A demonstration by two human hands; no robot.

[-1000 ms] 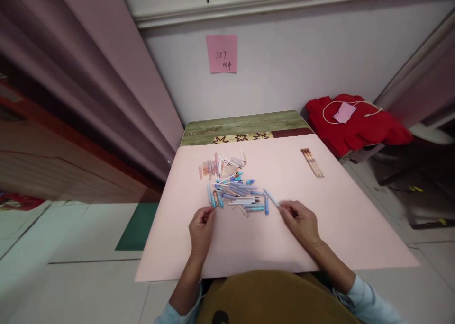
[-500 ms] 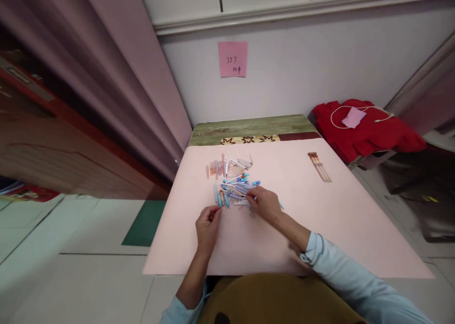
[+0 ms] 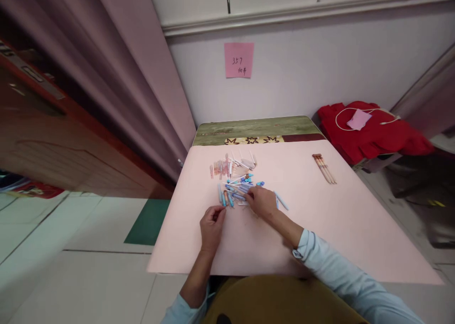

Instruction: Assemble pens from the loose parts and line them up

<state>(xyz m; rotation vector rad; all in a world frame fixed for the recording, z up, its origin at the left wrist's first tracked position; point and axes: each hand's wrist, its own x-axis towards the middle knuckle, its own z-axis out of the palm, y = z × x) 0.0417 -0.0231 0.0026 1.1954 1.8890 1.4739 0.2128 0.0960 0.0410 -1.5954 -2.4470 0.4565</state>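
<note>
Left hand (image 3: 212, 227): fingers pinched narrow beside blue barrels (image 3: 228, 198); whether they hold anything, cannot tell. Pen parts (image 3: 239, 188): heaped on matte pink sheet (image 3: 337, 229); tugging one crossed piece could scatter others; slim, round, seemingly plastic. Right hand (image 3: 263, 202): fingers bent narrow over heap; grip hidden. Light-blue tube (image 3: 281, 201): could roll if nudged; smooth, straight. Brown-topped pens (image 3: 324, 168): slender, side by side.

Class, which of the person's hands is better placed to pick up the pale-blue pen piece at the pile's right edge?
Probably the right hand: it is close beside the pale-blue pen piece, while the left hand is farther off.
</note>
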